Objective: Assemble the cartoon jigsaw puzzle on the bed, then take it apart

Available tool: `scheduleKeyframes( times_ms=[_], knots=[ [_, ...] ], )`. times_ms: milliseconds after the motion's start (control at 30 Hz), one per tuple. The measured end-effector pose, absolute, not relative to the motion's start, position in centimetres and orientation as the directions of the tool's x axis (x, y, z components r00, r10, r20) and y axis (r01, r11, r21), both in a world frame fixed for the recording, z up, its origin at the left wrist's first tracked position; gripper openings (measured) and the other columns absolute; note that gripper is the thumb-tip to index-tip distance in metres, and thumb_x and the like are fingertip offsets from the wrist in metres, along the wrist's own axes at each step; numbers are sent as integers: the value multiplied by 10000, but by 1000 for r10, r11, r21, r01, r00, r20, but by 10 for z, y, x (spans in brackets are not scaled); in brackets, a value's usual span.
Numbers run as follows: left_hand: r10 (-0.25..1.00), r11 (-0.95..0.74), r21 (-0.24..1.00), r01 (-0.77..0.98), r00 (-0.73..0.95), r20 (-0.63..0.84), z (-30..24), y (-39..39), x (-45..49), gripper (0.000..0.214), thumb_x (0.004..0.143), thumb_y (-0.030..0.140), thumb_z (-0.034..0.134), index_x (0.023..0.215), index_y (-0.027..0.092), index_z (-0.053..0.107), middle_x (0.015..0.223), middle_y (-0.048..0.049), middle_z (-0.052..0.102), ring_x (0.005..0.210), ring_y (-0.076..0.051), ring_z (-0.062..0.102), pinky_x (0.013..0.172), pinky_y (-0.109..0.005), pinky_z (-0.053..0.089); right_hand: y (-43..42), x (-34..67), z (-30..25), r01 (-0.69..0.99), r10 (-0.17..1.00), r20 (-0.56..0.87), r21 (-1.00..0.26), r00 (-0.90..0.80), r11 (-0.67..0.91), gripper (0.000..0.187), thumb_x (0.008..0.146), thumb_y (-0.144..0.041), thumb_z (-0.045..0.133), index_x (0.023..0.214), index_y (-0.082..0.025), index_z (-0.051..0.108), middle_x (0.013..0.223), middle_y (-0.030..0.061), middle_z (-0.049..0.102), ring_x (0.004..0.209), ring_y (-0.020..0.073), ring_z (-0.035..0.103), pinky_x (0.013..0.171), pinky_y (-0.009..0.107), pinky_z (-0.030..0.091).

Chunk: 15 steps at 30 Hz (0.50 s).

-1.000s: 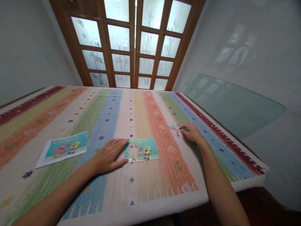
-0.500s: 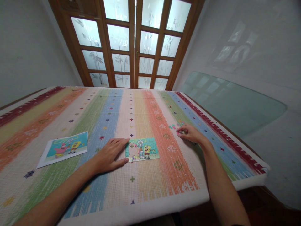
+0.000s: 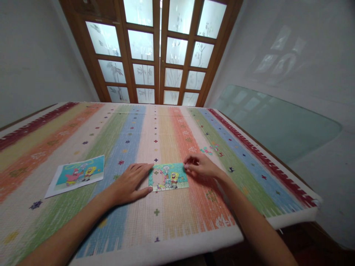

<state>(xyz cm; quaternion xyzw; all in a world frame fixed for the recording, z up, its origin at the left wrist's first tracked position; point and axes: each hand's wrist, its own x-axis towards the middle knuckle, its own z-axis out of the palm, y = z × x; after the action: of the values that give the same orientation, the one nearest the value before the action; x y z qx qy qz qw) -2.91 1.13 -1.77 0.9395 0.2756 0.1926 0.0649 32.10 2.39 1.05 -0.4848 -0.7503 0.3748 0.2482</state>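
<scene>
A small cartoon jigsaw puzzle (image 3: 168, 176) lies partly assembled on the striped tablecloth (image 3: 138, 140), with a gap in its left part. My left hand (image 3: 130, 183) rests flat and open on the cloth, its fingertips touching the puzzle's left edge. At the puzzle's upper right corner my right hand (image 3: 200, 167) has its fingers pinched together; a small piece may be between them, but I cannot make it out. A few loose puzzle pieces (image 3: 210, 149) lie on the cloth beyond my right hand.
A printed reference picture (image 3: 77, 175) of the same cartoon lies at the left on the cloth. The table's right edge (image 3: 277, 162) and front edge are close. Behind the table stand wooden glazed doors (image 3: 158, 51); a glass pane (image 3: 271, 122) leans against the right wall.
My right hand has moved left from the loose pieces to the puzzle's upper right corner. My left hand has stayed where it was.
</scene>
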Motion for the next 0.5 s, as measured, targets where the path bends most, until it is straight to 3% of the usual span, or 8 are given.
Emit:
scheduleKeyframes(
  times_ms=[267,500],
  knots=[
    [551,-834,235,499,772,317,-18,11,-29,641,1015,480,515,1538,196,279,1429,-169,544,1271,-344,539,1096,-508,408,1,256,1,492,798,166,-710,-579,504,51,874,-174,733,909,-199,761,840,23,689,764,153,603,732,294,468],
    [548,-836,235,495,772,322,-18,11,-28,635,1014,479,520,1527,176,300,1435,-170,540,1277,-339,533,1095,-495,405,0,257,-7,508,794,244,-657,-557,557,35,859,-225,800,886,-210,785,880,33,620,886,181,598,820,330,477]
  ],
)
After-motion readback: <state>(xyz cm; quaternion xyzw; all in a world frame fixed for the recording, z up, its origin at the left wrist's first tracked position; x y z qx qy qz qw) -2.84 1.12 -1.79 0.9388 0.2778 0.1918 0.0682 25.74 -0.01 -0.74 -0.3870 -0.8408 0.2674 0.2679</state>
